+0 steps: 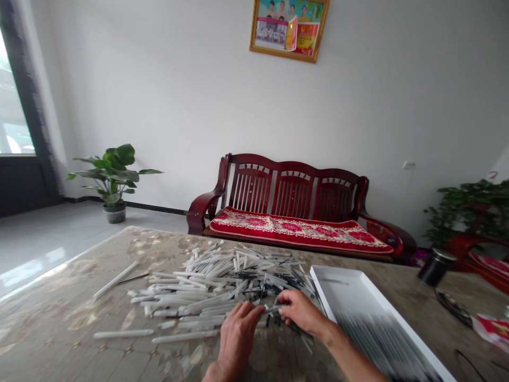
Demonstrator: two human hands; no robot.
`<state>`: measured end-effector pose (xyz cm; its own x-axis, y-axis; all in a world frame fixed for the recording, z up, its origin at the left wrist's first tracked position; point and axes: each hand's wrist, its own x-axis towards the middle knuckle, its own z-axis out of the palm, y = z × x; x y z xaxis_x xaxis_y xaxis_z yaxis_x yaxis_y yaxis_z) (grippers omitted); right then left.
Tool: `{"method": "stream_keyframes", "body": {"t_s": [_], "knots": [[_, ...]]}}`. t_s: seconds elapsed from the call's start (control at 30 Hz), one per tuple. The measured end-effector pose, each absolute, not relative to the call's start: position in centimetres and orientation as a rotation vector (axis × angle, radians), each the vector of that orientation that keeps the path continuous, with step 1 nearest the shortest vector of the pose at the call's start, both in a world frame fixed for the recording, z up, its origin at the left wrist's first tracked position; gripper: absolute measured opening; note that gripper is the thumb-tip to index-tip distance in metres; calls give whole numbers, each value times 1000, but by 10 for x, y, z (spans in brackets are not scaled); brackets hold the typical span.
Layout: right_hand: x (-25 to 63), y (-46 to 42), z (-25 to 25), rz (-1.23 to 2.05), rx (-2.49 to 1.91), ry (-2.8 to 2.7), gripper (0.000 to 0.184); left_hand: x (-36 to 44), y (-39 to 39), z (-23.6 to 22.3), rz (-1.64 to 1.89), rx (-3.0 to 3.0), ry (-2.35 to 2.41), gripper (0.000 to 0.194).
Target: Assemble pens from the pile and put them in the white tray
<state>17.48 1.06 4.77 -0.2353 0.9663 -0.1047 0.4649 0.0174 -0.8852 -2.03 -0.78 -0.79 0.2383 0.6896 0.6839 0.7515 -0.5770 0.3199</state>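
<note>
A framed poster (289, 29) hangs at twelve o'clock on the white wall (178, 95), above a dark red wooden settee (294, 185); a potted plant (113, 178) stands at ten on the pale tiled floor (47, 249), beside a bright window (14, 101).

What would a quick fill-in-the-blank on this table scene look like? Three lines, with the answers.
The pile of white sticks lies to the ____ of the white tray.
Of the left hand and the right hand, the ____ one is nearer the tray.
The wooden sofa behind the table carries a mainly ____ cushion.

Missing words: left, right, red.
</note>
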Motion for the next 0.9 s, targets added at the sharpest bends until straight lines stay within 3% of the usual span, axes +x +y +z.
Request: {"method": "stream_keyframes", "body": {"t_s": [0.23,0.43,0.63,0.9], "knots": [[172,-16,65,583,-1456,-2217,21,-20,-3,-20,-1400,-2505,-1238,21],[262,16,58,236,-1792,-1878,26,-28,3,-33,-1505,-2228,-1474,48],[379,37,45,75,-2120,-1715,28,-29,8,-41,-1527,-2182,-1501,38],[400,51,16,-69,-2305,-1714,24,-37,16,-52,-1409,-2209,-1444,31]]}}
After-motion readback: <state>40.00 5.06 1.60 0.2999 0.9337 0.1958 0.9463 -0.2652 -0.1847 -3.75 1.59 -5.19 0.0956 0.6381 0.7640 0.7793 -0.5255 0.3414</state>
